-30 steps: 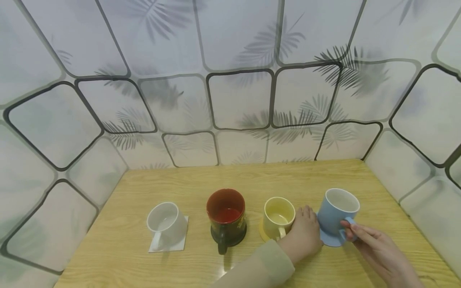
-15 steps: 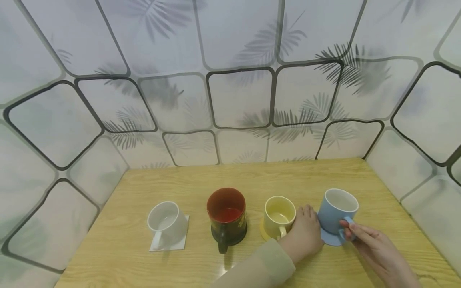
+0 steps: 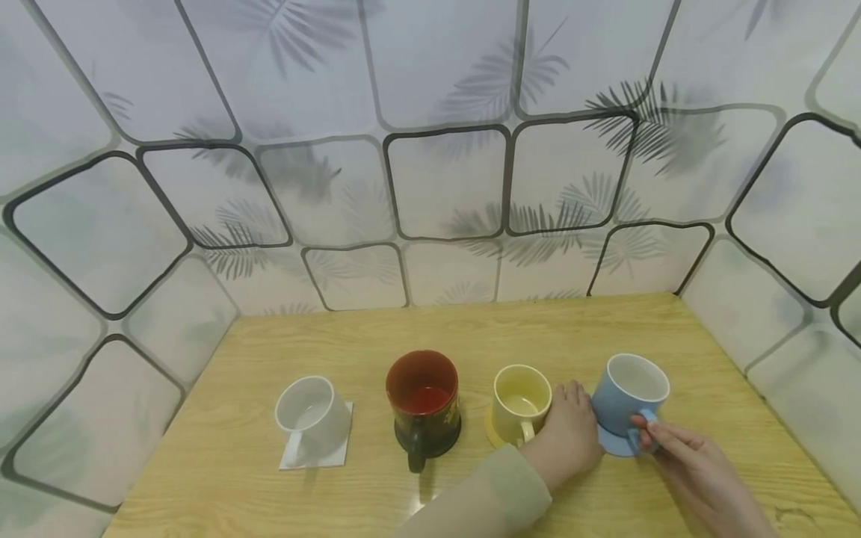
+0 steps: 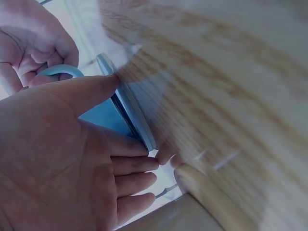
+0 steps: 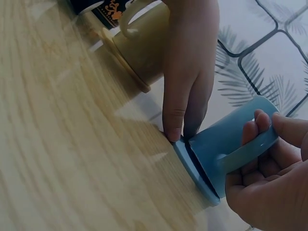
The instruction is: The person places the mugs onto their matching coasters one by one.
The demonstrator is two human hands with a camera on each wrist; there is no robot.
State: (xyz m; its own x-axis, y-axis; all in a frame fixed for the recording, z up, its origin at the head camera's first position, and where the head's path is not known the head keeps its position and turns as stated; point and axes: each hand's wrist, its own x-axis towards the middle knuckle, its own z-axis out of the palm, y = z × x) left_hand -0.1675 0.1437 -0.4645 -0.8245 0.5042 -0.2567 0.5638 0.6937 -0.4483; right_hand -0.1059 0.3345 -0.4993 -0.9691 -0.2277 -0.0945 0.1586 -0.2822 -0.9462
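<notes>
A light blue mug (image 3: 615,400) with a white inside stands over a blue round coaster (image 3: 617,447) at the right of the table. A thin dark gap shows between mug base and coaster in the right wrist view. My right hand (image 3: 693,459) pinches the mug's handle (image 5: 250,153), thumb on top and fingers curled through it. My left hand (image 3: 572,430) lies between the yellow mug (image 3: 522,403) and the blue one; its thumb (image 4: 98,91) and straight index finger touch the coaster's edge. Its other fingers extend, holding nothing.
The yellow mug sits on a yellow coaster (image 3: 495,433). Further left stand a black mug with red inside (image 3: 424,403) on a dark coaster (image 3: 440,450) and a white mug (image 3: 316,418) on a white square coaster (image 3: 336,457). Patterned walls (image 3: 444,187) enclose the wooden table (image 3: 377,329).
The right hand and the blue mug have shifted very slightly down and left, the mug settling closer over its coaster. My left hand stays put at the coaster's edge.
</notes>
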